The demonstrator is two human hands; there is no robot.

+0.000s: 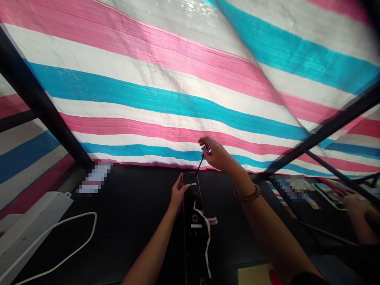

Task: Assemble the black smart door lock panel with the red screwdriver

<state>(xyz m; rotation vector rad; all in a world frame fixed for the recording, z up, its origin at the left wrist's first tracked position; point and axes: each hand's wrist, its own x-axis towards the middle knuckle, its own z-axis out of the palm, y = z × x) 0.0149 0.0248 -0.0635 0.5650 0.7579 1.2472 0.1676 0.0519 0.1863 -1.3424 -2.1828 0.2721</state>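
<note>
A long black panel-like device (190, 209) lies lengthwise in front of me, with a small round part, pale labels and holes on its face. A white cable (208, 239) snakes along its near half. My left hand (178, 194) grips the far left edge, its thumb over the top beside a small whitish strip (192, 184). Above the far end, my right hand (215, 153) has its fingers around the handle of a screwdriver (200, 165). The thin shaft slants down to the device's far right corner; whether the tip sits in a screw, I cannot tell.
A black table (127, 221) lies beneath, backed by a striped plastic sheet (166, 99) on dark frame bars. At left are a white power strip-like box (38, 229) and a white cord (96, 221). Another person's hand (354, 202) is at far right. Yellowish cardboard (253, 275) lies near the front.
</note>
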